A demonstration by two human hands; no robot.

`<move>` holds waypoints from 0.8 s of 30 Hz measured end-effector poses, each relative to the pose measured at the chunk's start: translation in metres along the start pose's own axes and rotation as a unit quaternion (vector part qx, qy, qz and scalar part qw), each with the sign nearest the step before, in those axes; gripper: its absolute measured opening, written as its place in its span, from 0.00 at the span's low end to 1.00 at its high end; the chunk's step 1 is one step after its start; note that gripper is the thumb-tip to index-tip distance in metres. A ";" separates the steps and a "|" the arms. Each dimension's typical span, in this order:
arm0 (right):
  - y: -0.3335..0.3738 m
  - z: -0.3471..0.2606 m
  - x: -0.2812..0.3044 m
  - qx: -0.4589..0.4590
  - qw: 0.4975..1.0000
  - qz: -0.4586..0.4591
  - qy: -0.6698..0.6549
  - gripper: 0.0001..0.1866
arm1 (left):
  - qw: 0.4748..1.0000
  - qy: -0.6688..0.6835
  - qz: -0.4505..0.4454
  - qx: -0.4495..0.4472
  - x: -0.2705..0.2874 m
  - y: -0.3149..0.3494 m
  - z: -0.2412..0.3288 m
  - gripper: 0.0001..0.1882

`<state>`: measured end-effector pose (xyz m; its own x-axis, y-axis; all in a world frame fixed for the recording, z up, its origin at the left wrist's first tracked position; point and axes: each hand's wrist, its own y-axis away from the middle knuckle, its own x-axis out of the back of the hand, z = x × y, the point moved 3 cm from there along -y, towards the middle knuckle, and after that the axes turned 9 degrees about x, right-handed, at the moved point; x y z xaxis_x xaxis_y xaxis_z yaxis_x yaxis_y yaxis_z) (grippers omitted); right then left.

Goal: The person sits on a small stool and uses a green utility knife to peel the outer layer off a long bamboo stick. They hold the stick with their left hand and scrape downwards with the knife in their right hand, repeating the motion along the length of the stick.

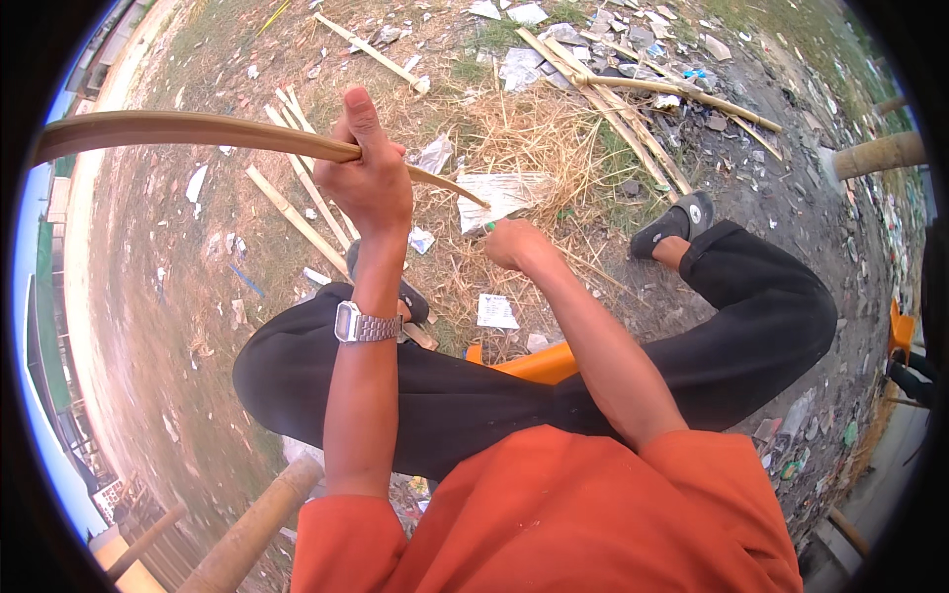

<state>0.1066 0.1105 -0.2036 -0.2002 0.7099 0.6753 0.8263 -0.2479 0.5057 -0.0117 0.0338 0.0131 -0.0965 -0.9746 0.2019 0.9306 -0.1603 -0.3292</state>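
Observation:
A long split bamboo strip (198, 131) runs in from the far left edge, and its thin tip reaches the middle of the view. My left hand (371, 183) is closed around it, thumb pointing up, with a metal watch on that wrist. Just below and right of the tip, my right hand (519, 244) is closed in a fist. A small green bit shows at its fingers, but the rest of what it grips is hidden. Beneath the tip, pale flat sheets (494, 196) lie on the ground among straw-like shavings (554, 148).
Bamboo strips (306, 212) lie on the ground to the left, with a stack of longer bamboo pieces (633, 119) at the far right. An orange plastic seat (544, 366) shows between my legs. Bamboo poles (880, 155) stand at the right and lower left. Litter covers the ground.

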 end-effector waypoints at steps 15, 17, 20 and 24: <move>0.098 -0.055 0.054 -0.017 0.955 0.225 -0.193 0.22 | 0.996 0.064 -0.060 -0.034 0.005 -0.005 -0.013 0.39; 0.101 -0.061 0.068 0.000 0.921 0.266 -0.283 0.23 | 0.997 0.039 -0.062 -0.024 0.006 -0.007 -0.011 0.41; 0.110 -0.093 0.084 0.072 0.879 0.297 -0.365 0.23 | 0.998 0.011 -0.067 -0.003 0.006 -0.004 -0.008 0.42; 0.089 -0.105 0.055 0.088 0.897 0.301 -0.311 0.22 | 0.995 0.027 -0.087 -0.036 0.000 -0.004 -0.009 0.41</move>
<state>0.1138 0.0585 -0.0647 0.5974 0.7264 0.3397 0.7675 -0.6408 0.0205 -0.0187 0.0330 0.0058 -0.2747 -0.9376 0.2132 0.8707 -0.3366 -0.3586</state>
